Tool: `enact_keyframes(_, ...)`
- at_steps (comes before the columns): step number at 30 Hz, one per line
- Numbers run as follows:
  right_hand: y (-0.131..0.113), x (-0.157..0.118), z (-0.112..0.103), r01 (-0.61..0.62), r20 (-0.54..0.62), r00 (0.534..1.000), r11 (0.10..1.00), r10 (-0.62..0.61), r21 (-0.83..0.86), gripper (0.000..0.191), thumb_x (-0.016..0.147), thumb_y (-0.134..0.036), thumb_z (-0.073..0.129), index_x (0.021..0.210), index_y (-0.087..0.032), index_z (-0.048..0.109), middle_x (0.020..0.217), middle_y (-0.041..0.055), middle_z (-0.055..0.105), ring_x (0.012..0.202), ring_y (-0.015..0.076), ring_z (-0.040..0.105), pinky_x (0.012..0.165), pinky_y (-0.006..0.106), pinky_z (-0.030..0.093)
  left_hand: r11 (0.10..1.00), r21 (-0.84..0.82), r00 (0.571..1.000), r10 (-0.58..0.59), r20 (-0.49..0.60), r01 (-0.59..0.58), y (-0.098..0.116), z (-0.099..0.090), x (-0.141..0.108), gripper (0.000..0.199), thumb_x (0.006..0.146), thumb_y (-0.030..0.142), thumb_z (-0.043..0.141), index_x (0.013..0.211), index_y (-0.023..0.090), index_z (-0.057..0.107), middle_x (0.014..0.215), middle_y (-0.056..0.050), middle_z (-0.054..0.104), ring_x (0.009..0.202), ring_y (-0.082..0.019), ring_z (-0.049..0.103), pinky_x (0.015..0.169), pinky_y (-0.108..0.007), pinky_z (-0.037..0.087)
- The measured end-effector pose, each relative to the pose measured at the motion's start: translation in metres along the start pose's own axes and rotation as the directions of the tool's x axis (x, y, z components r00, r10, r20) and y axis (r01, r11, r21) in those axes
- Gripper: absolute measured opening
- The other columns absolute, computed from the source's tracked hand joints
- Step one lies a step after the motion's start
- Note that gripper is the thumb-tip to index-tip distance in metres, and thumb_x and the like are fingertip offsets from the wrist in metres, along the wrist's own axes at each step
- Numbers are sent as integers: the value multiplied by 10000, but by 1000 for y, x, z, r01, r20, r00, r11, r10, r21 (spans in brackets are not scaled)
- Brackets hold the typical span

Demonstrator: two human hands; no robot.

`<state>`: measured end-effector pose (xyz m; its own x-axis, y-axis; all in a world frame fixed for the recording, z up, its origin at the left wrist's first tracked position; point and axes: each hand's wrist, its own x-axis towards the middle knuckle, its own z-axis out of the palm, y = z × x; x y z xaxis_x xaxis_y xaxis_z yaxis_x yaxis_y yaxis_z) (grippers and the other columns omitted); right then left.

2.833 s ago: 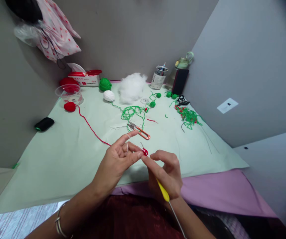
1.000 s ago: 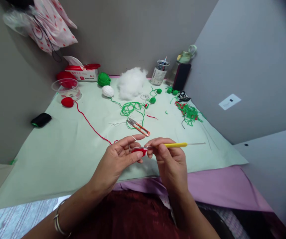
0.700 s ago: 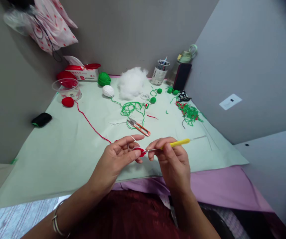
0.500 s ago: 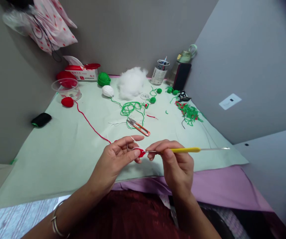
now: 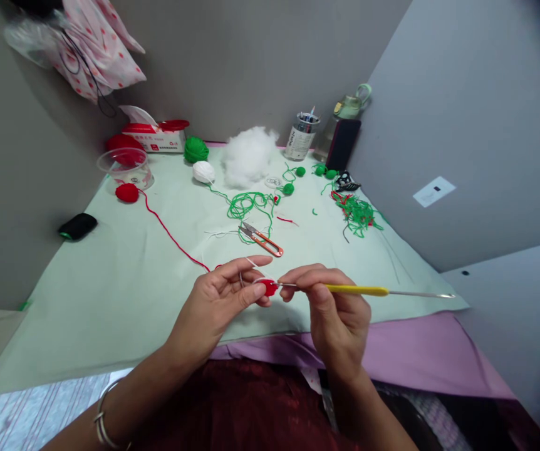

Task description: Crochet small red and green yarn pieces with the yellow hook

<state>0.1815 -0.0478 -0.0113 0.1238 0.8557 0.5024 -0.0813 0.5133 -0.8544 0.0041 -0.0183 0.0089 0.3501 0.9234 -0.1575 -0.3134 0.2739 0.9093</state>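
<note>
Red piece [image 5: 269, 288] and yellow-handled hook [image 5: 359, 290], held in two hands above a pale green cloth [image 5: 105, 300].

Left hand [image 5: 216, 302]: thumb and fingers pinched on the red piece, index finger extended, white yarn [image 5: 250, 261] across the fingers. Right hand [image 5: 338, 307]: fingers curled around the hook, one metal end at the red piece, the other pointing right. Scissors [image 5: 261, 240], orange-handled: on the cloth, beyond the left fingertips. Red ball [image 5: 128, 193]: farther left, strand trailing toward the left hand.
</note>
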Motion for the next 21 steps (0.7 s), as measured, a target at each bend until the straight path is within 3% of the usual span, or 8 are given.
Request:
enact_keyframes(5,1,0,-2,3,32,999,1000,-4,9,230,1088,-206,534,1061,-251,758,1013,35,770,801,163,712,739,345,584,1000,8,1000,15,4,-15,0,-1,1,291,879,305,855,1168,279,834,838,20,739,735,-132,726,778,-259,584)
enact_keyframes(14,-5,-4,-3,101,78,993,973,-87,-209,229,1074,-186,535,1095,-270,747,1001,50,787,886,215,735,778,401,591,1000,-7,1000,27,0,-27,-2,1,1,295,857,270,879,1149,273,833,805,37,754,713,-112,741,748,-225,587)
enact_keyframes(21,-5,-4,-4,136,98,988,963,-116,-232,246,1069,-172,537,1121,-283,751,1009,48,794,897,219,725,774,408,587,1000,-9,1000,6,-25,-7,1,2,2,317,813,262,911,1121,268,837,778,43,732,702,-122,737,752,-246,597)
